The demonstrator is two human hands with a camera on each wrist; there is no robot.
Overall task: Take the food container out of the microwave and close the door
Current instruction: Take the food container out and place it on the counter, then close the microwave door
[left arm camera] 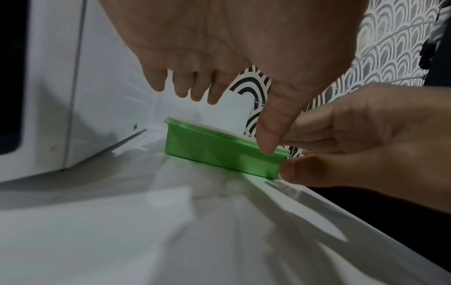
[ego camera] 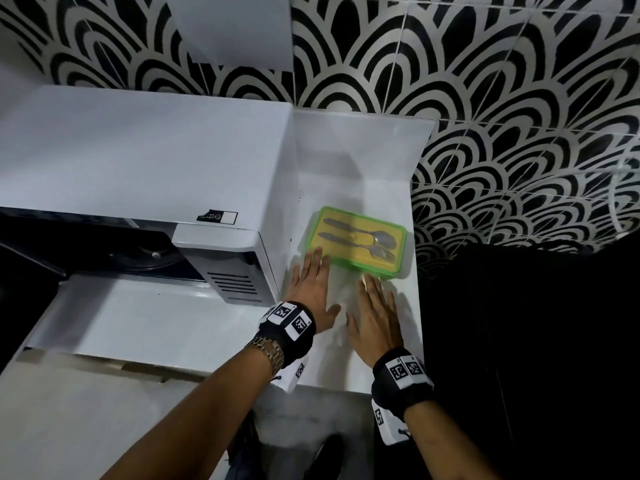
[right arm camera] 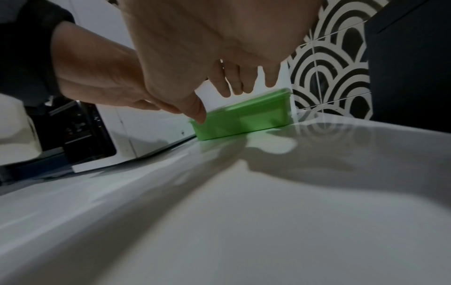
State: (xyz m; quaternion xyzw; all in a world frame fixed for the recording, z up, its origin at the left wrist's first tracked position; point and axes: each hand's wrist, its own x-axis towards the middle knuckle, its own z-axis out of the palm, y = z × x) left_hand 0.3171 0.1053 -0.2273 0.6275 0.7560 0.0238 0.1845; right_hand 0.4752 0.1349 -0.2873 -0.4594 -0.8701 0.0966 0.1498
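Note:
The green food container (ego camera: 356, 244), with a yellow lid that holds a spoon and a fork, sits on the white counter (ego camera: 381, 358) to the right of the microwave (ego camera: 138, 161). The microwave cavity (ego camera: 114, 252) stands open, with its turntable showing. My left hand (ego camera: 313, 282) lies flat, its fingertips at the container's near left corner. My right hand (ego camera: 374, 306) is flat too, fingertips just short of the near edge. Neither hand holds anything. From the left wrist the container (left arm camera: 219, 154) lies below my left thumb (left arm camera: 266, 135). In the right wrist view the container (right arm camera: 244, 117) is ahead.
A white upstand (ego camera: 356, 147) and a black-and-white tiled wall (ego camera: 502, 98) close the back. The counter ends just right of the container, beside a dark unit (ego camera: 519, 341). The counter's front edge runs near my wrists.

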